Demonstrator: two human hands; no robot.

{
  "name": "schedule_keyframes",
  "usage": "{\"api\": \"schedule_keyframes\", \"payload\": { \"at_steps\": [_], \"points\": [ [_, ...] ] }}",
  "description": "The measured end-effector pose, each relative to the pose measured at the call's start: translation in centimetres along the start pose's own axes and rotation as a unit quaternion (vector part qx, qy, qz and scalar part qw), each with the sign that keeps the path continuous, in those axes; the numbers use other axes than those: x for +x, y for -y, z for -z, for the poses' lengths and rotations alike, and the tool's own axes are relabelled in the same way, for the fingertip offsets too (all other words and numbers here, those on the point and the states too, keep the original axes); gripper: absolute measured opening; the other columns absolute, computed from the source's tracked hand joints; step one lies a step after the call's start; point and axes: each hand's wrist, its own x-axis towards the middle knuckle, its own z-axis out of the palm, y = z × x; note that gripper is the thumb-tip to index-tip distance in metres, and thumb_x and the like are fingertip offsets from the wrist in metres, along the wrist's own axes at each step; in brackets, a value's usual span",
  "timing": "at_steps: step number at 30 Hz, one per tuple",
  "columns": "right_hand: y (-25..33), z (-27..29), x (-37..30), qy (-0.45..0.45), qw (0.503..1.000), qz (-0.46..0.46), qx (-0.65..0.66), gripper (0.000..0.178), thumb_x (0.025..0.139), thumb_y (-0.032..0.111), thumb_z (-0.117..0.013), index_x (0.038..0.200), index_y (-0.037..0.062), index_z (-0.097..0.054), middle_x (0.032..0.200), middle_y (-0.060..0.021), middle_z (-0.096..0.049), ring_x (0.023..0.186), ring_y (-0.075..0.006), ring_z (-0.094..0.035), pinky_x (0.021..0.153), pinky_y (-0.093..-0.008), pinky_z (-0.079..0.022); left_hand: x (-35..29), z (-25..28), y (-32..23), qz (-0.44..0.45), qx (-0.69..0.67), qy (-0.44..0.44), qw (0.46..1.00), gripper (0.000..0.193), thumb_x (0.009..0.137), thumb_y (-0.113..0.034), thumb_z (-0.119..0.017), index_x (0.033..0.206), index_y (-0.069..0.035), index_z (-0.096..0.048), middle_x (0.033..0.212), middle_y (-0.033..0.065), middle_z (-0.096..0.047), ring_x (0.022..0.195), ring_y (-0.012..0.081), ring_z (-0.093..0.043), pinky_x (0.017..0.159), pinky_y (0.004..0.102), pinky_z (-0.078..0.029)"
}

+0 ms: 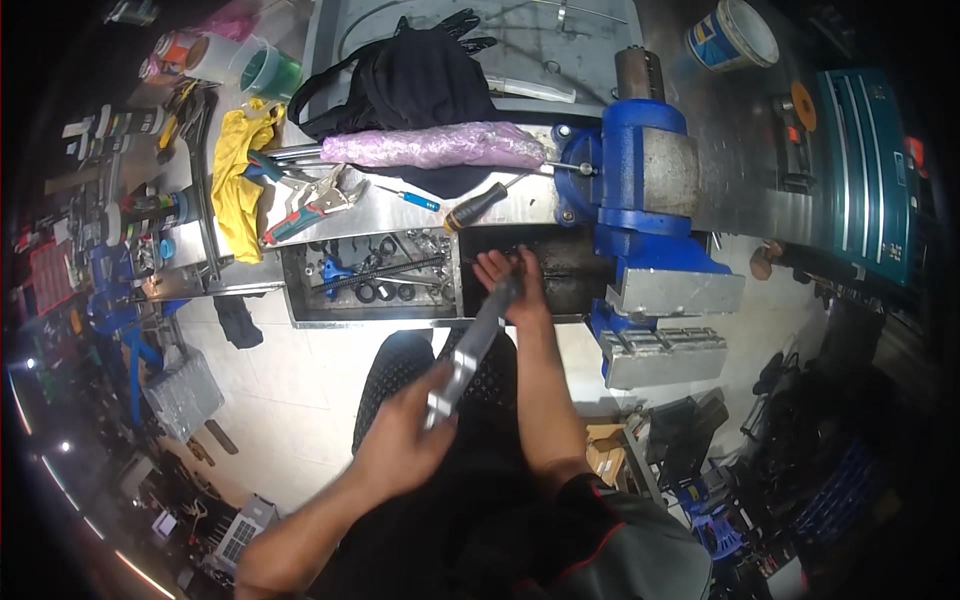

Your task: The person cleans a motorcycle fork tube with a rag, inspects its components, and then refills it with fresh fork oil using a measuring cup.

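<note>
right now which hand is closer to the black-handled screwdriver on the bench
Right. The right hand reaches into the open drawer just below the screwdriver; the left hand sits lower, gripping the near end of the grey metal bar.

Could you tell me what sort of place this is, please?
Most likely a mechanic's or metal workshop: a blue bench vise on a steel workbench, with a screwdriver, pliers and a drawer of small parts.

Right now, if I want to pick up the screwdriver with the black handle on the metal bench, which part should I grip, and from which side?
Probably grip the screwdriver by its thick black handle at the near lower end, coming from the drawer side. It lies flat and slanted; its thin shaft points up and right toward the blue vise, passing close under the pink wrapped bundle, so that end looks crowded.
</note>
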Motion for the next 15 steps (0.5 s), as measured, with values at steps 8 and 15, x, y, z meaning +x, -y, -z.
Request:
{"api": "schedule_keyframes", "payload": {
  "at_steps": [8,15],
  "points": [
    [0.2,-2.6,-0.8,-0.029,0.998,0.012,-0.059,0.031,0.093,0.036,-0.069,0.075,0.012,-0.06,0.092,-0.0164,-0.076,0.107,-0.0359,-0.071,0.108,-0.0579,-0.05,1.0,-0.2,1.2,-0.026,-0.023,-0.024,0.999,0.058,0.091,-0.014,-0.065,0.143,0.006,-0.05,0.118,0.0342,-0.066,0.111,0.0425,-0.068,0.096,0.0432,-0.052],
    [-1.3,0.1,-0.1,-0.071,0.995,-0.048,-0.047,0.033,0.091,0.038,-0.07,0.075,0.012,-0.06,0.089,-0.0157,-0.076,0.107,-0.0339,-0.072,0.107,-0.0578,-0.05,1.7,0.8,0.6,0.106,-0.072,0.022,0.992,0.057,0.092,-0.013,-0.064,0.143,0.006,-0.05,0.116,0.033,-0.068,0.11,0.0427,-0.069,0.095,0.044,-0.053]
  ]
}}
